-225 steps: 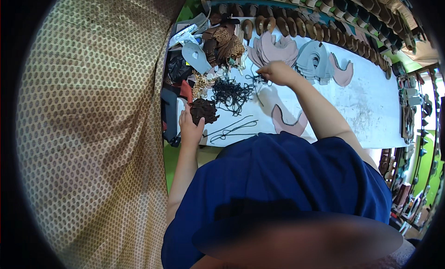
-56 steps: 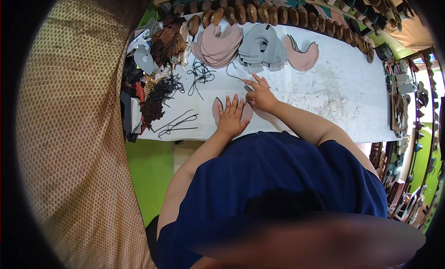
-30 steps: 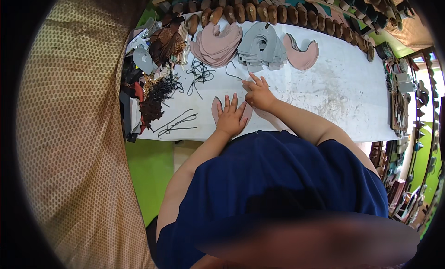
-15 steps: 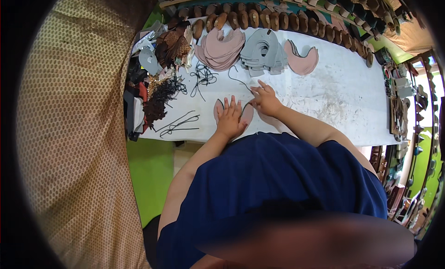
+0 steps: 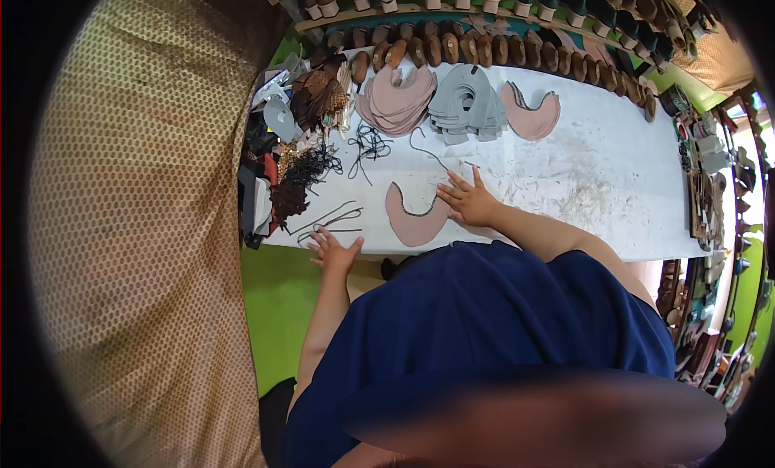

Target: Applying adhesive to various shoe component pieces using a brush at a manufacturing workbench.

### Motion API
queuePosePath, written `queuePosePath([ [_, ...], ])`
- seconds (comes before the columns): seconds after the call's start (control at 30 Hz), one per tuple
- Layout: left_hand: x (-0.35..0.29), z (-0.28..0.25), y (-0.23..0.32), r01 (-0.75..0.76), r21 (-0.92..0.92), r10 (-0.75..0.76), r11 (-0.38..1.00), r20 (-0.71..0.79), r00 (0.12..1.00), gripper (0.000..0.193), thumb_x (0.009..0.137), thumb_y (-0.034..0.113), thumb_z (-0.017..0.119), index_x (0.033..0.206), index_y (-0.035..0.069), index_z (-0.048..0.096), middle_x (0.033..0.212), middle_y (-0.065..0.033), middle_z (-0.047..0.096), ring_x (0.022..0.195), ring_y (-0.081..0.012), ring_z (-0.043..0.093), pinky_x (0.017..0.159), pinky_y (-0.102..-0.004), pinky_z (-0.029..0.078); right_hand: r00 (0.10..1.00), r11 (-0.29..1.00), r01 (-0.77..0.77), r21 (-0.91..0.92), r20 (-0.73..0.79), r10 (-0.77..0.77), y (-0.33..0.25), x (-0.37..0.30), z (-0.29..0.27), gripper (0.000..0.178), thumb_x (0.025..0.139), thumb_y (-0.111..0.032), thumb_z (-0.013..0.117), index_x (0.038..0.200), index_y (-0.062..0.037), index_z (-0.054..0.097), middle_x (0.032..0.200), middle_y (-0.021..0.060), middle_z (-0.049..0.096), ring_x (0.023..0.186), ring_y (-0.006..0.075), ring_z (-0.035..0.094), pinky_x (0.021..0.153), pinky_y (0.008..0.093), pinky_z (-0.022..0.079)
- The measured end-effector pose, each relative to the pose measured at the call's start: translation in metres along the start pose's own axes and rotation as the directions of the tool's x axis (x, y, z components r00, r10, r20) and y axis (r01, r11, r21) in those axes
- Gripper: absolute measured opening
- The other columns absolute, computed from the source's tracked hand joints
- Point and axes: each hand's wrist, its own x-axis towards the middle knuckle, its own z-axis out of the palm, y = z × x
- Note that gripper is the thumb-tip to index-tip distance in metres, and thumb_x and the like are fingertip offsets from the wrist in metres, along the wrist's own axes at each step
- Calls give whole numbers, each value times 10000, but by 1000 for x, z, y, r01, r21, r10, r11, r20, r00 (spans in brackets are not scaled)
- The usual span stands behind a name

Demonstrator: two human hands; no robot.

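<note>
Since half a second ago the left hand [image 5: 334,253] has left the pink leather piece [image 5: 413,222] and shifted left to the near table [image 5: 613,185] edge, fingers spread, holding nothing, beside loose dark laces [image 5: 327,222]. Right hand [image 5: 468,203] rests flat, fingers spread, touching the piece's right end. One such piece lies at the near edge. Farther off: one pink stack [image 5: 397,103], one grey stack [image 5: 467,105], another pink piece [image 5: 530,114]. Scraps are heaped at left [image 5: 278,165]. No containers discernible.
</note>
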Motion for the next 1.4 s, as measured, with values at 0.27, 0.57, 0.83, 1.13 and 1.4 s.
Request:
queuePosePath([
  [0.27, 7, -16, -2, 8, 71, -21, 997, 184, 983, 1446, 615, 775, 742, 1557, 179, -180, 1585, -267, -234, 1459, -509, -166, 1136, -681, 62, 993, 997, 73, -11, 96, -71, -22, 12, 5, 699, 943, -501, 485, 1520, -128, 355, 1592, 25, 317, 1524, 263, 116, 1110, 737, -25],
  [0.57, 20, -26, 6, 85, 173, -142, 981, 350, 926, 1498, 586, 793, 748, 1536, 186, -238, 1584, -222, -280, 1459, -497, -177, 1124, -692, 121, 983, 985, 175, -4, 55, -174, -35, 14, 19, 773, 942, -588, 442, 1526, -96, 328, 1606, 44, 286, 1526, 248, 109, 1128, 712, -33],
  [0.83, 12, -34, 9, 102, 112, -135, 988, 346, 929, 1479, 602, 760, 764, 1540, 199, -231, 1585, -205, -289, 1468, -457, -201, 1158, -649, 37, 965, 965, 261, 31, -28, -260, -50, 35, 24, 811, 920, -630, 432, 1529, -105, 332, 1593, 65, 315, 1520, 259, 145, 1102, 737, -45],
  [1.13, 6, -34, 9, 75, 89, -101, 993, 331, 938, 1463, 613, 744, 770, 1546, 203, -218, 1587, -216, -278, 1465, -450, -221, 1151, -656, 28, 973, 972, 230, 51, -6, -230, -61, 56, 23, 785, 929, -604, 423, 1531, -107, 334, 1605, 65, 294, 1525, 252, 126, 1096, 739, -59],
  [1.4, 8, -34, 8, 86, 74, -106, 994, 335, 936, 1471, 600, 730, 789, 1552, 206, -202, 1586, -205, -287, 1459, -459, -227, 1149, -661, 51, 989, 989, 148, -4, 27, -148, -56, 77, 17, 795, 924, -616, 437, 1539, -128, 318, 1610, 23, 286, 1530, 236, 97, 1106, 735, -47],
])
